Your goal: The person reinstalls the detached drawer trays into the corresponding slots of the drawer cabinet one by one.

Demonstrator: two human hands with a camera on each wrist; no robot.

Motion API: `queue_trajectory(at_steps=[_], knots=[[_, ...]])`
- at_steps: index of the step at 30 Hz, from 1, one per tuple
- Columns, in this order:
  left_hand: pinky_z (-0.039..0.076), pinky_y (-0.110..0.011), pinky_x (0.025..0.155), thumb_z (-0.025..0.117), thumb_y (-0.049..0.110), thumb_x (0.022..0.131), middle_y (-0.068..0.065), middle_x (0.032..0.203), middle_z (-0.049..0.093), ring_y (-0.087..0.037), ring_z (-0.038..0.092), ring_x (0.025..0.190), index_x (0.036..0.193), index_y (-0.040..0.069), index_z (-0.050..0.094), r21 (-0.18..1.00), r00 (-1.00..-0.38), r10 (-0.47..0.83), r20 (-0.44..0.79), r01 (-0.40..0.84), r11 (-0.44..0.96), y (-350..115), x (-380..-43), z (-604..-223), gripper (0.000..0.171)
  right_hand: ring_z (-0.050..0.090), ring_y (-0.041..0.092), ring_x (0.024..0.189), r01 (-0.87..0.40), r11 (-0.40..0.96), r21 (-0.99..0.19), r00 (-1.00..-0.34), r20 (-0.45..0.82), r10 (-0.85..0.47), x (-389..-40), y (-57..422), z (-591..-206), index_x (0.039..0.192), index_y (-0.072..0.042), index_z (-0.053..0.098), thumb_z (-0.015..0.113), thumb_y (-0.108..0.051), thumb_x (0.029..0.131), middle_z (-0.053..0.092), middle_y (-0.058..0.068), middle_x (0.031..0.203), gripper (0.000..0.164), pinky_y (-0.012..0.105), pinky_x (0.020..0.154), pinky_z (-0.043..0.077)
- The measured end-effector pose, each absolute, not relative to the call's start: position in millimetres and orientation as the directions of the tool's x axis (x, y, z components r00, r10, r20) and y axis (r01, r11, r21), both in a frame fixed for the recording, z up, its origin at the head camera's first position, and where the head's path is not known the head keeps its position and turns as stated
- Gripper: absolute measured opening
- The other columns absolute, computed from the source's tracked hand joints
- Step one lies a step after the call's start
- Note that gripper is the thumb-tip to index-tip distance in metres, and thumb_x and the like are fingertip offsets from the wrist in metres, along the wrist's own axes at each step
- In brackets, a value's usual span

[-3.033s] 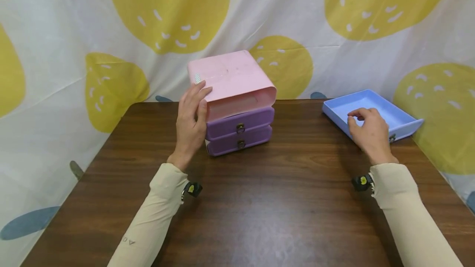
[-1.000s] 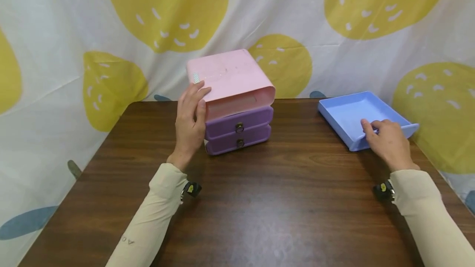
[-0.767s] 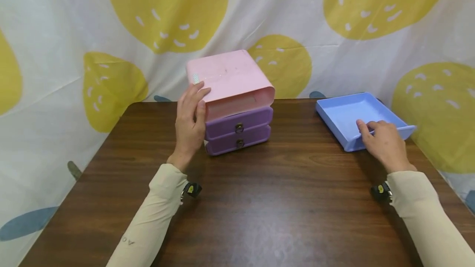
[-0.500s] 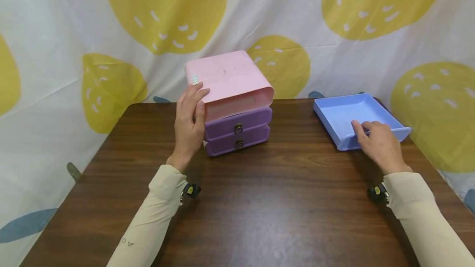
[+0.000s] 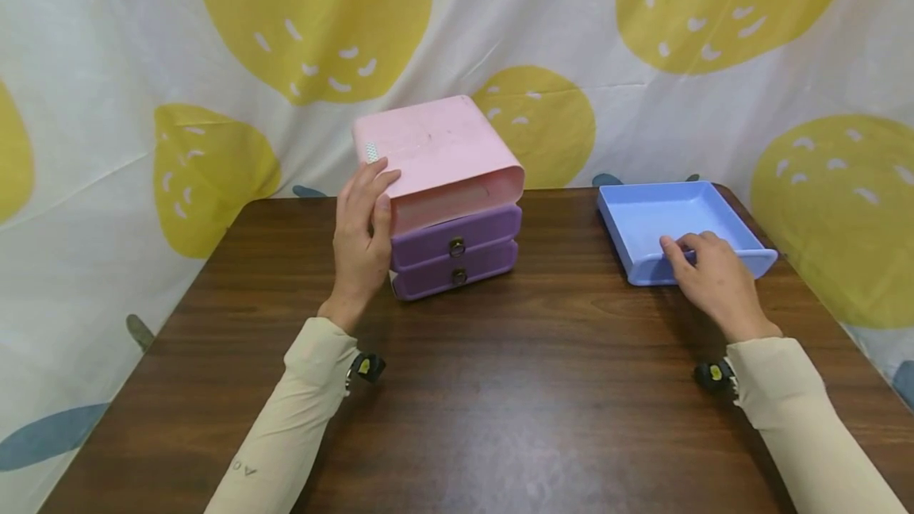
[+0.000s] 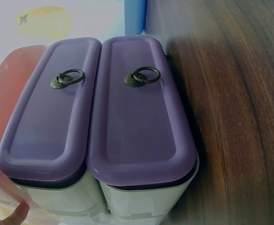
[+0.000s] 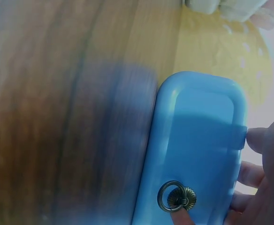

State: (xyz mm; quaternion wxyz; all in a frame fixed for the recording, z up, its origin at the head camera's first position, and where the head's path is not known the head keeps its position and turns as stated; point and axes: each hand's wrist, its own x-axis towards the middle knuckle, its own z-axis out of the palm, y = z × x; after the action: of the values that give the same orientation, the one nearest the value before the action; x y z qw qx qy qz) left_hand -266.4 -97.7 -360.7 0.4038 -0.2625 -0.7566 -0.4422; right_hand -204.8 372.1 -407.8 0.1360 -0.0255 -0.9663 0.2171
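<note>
My left hand [image 5: 362, 236] rests against the left side of a pink drawer case [image 5: 443, 137], fingertips on its top edge. The case has an open, vacant front and sits on two purple drawers, an upper one [image 5: 428, 246] and a lower one [image 5: 428, 282]. Each purple front carries a brass ring pull, such as the lower drawer's pull [image 6: 136, 79]. On the right, my right hand [image 5: 717, 284] grips the front panel of a light blue drawer [image 5: 664, 209]. Its thumb and fingers bend over the top edge, and one fingertip meets the brass pull [image 7: 188, 198].
Both drawer pieces stand on a dark brown wooden table [image 5: 543, 387], with bare wood between them. Behind the table hangs a white cloth [image 5: 471, 14] printed with yellow fruit. The blue drawer lies near the table's back right corner.
My right hand came down from above the blue drawer and took hold of its front panel. The drawer has since slid left and turned its front toward me. My left hand stays put.
</note>
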Motion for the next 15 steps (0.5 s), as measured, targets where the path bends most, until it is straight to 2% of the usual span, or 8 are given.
queue_trajectory(at_steps=[7, 15], knots=[[0.031, -0.042, 0.129, 0.043, 0.033, 0.112, -0.005, 0.153, 0.058, -0.032, 0.041, 0.152, 0.137, 0.016, 0.067, 0.452, -0.527, 0.037, 0.849, 0.761, 0.466, -97, -266, -360, 0.039, 0.05, 0.049, 0.123, 0.007, 0.893, -0.449, -0.958, 0.254, 0.136, -200, 374, -408, 0.121, 0.005, 0.065, 0.041, -0.057, 0.107, 0.052, 0.031, 0.132, 0.068, 0.071, 0.093, 0.044], [0.031, -0.043, 0.129, 0.043, 0.032, 0.112, -0.003, 0.154, 0.058, -0.031, 0.041, 0.152, 0.137, 0.017, 0.067, 0.453, -0.527, 0.036, 0.849, 0.761, 0.464, -95, -266, -360, 0.038, 0.045, 0.052, 0.129, 0.045, 0.896, -0.442, -0.959, 0.231, 0.163, -193, 386, -407, 0.126, 0.004, 0.062, 0.045, -0.061, 0.105, 0.046, 0.034, 0.139, 0.07, 0.074, 0.091, 0.043]])
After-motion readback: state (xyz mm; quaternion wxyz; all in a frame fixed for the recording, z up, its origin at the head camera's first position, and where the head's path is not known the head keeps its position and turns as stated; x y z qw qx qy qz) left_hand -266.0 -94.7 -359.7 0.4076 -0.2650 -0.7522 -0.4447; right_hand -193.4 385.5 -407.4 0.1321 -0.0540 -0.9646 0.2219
